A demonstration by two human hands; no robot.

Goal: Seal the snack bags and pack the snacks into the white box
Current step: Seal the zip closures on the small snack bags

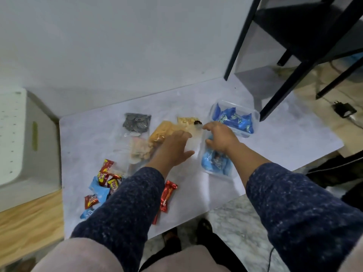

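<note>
White box (27,138) at far left, beside the pale counter (275,138), well apart from both hands. On the counter, left of the left hand's fingers: a heap of small red and blue wrapped sweets (102,185) near the left sleeve; a clear bag of dark round snacks (137,122); below it a clear bag of pale pinkish snacks (140,149); then a clear bag of orange snacks (162,132), its lower end just beside the left fingers (183,134). A red wrapped bar (167,196) lies beside the left forearm.

Left hand (172,148): palm down, fingers spread and open, laid flat on a clear bag of yellowish snacks (186,121) whose filled end shows just beyond the fingertips; whether the fingers pinch it cannot be told.

Right hand (221,137): fingers (208,126) curled, tips touching the same bag's edge near a dark spot; the grip is blurred and cannot be confirmed. Beneath and near this hand lies a clear tub of blue wrapped snacks (215,163); beyond and right of the fingers, a second clear tub of blue wrappers (235,119).
</note>
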